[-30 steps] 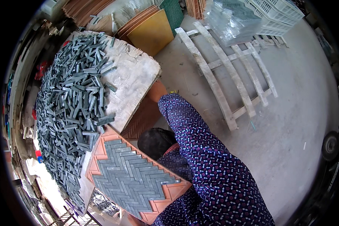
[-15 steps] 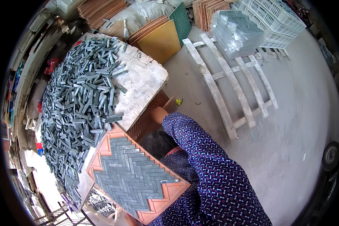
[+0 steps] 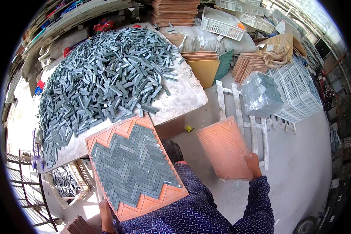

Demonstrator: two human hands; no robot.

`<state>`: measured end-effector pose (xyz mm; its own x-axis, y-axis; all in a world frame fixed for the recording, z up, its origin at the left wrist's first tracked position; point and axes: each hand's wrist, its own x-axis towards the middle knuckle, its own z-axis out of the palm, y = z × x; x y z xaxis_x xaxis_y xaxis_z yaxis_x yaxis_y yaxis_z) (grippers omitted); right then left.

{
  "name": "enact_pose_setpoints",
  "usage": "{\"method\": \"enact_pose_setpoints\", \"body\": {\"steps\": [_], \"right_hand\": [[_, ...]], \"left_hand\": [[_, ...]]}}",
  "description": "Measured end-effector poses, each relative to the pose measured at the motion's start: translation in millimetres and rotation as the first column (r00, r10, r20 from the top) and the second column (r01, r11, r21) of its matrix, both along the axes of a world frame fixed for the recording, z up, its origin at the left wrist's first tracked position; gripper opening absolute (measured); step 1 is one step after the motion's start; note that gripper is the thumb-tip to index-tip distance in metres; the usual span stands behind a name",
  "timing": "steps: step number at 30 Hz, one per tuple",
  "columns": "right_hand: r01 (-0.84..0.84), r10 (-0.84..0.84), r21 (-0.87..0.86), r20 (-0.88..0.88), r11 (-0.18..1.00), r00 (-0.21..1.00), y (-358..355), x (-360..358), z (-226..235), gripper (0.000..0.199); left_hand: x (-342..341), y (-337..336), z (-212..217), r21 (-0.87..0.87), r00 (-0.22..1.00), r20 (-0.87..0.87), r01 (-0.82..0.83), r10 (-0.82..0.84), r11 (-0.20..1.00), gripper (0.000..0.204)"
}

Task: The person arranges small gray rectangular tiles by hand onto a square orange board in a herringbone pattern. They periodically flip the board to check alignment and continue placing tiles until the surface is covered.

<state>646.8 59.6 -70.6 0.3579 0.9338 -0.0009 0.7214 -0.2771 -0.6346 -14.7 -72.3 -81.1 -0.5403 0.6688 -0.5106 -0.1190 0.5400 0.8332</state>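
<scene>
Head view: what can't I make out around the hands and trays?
All in the head view:
Left hand: fingers partly hidden by the tiled tray.
Right hand: most fingers hidden behind the bare tray, whose ridges look slightly blurred.
Crate: far end hidden by the table.
Wheel: cut off by the lower edge.

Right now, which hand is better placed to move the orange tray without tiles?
Your right hand, likely: it already grips the untiled tray by its right edge, while your left hand is at the left edge of the tiled tray.
</scene>
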Motion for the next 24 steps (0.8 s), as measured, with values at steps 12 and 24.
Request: {"method": "enact_pose_setpoints", "body": {"steps": [12, 24], "right_hand": [[0.310, -0.076, 0.178, -0.749, 0.934, 0.659, -73.6, -21.9, 113.0, 0.025], [0.209, 0.237, 0.332, -0.896, 0.920, 0.376, 31.6, -122.1, 151.5, 0.038]], "left_hand": [[-6.2, 3.7, 4.3, 0.048, 0.981, 0.193, 0.007, -0.016, 0.999, 0.031], [-23.4, -30.0, 20.1, 0.288, 0.922, 0.318, -0.316, 0.221, 0.904, 0.025]]}}
